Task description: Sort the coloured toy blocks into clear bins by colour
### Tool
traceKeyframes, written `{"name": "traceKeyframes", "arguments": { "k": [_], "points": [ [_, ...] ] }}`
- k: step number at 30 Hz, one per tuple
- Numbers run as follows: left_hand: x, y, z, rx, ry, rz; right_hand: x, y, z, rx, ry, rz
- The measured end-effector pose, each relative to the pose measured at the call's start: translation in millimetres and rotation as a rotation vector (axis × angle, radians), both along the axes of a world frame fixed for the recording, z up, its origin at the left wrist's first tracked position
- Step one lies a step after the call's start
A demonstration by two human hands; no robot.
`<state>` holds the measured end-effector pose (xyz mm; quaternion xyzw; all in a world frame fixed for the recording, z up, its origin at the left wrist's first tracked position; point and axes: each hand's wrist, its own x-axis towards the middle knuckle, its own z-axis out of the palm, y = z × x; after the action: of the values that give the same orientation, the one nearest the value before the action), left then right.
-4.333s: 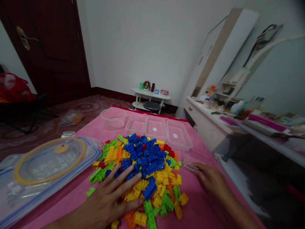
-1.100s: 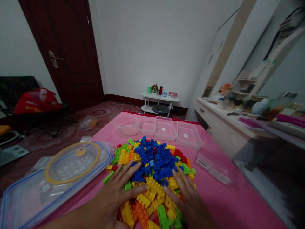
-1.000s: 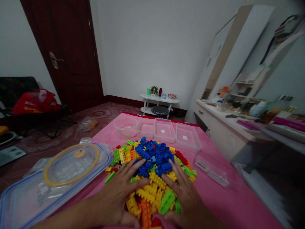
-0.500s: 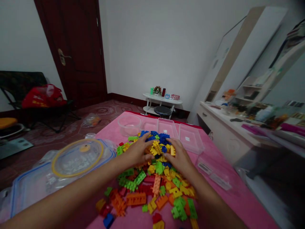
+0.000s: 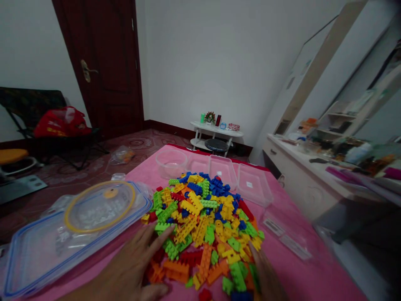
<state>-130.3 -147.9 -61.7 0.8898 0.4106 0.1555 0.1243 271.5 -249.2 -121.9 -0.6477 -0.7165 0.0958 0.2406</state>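
A heap of toy building bricks (image 5: 200, 209) in yellow, green, blue, red and orange is spread over a pink cloth (image 5: 300, 234). At its near left edge is my left hand (image 5: 134, 259), open, with fingers spread and the fingertips against green bricks. My right hand (image 5: 266, 271) lies along the near right edge, fingers stretched out beside yellow and green bricks; part of it is out of frame. Neither hand grips a brick. Behind the heap stand a round clear tub (image 5: 171, 164) and clear rectangular boxes (image 5: 255, 184).
To the left lie a blue-rimmed clear lid (image 5: 37, 255) and a round yellow-rimmed lid (image 5: 100, 207). A clear plastic case (image 5: 288, 234) rests at the right. Beyond are a small white table (image 5: 216, 128), a cluttered dresser (image 5: 294, 167) and a chair with a red bag (image 5: 62, 122).
Both hands have drawn back toward me from the middle of the heap to its near edges. The bricks are now spread lower, and the yellow and blue ones between the hands lie loose.
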Motion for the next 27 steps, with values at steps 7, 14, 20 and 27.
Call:
{"name": "traceKeyframes", "arguments": {
  "k": [7,14,20,27],
  "points": [
    [59.6,29.0,11.4,-0.216,-0.072,-0.046,-49.7,61.5,39.0,0.065,0.219,-0.056],
    [91.1,58.5,56.5,-0.293,-0.160,-0.149,-65.0,100.9,85.9,0.046,0.415,0.046],
    [101.2,102.4,121.0,-0.362,-0.116,-0.227,-55.5,117.9,146.1,-0.149,0.575,0.212],
    [115.2,164.5,99.5,0.056,0.032,0.375,-27.4,153.6,130.7,0.047,0.116,-0.106]
  ]
}}
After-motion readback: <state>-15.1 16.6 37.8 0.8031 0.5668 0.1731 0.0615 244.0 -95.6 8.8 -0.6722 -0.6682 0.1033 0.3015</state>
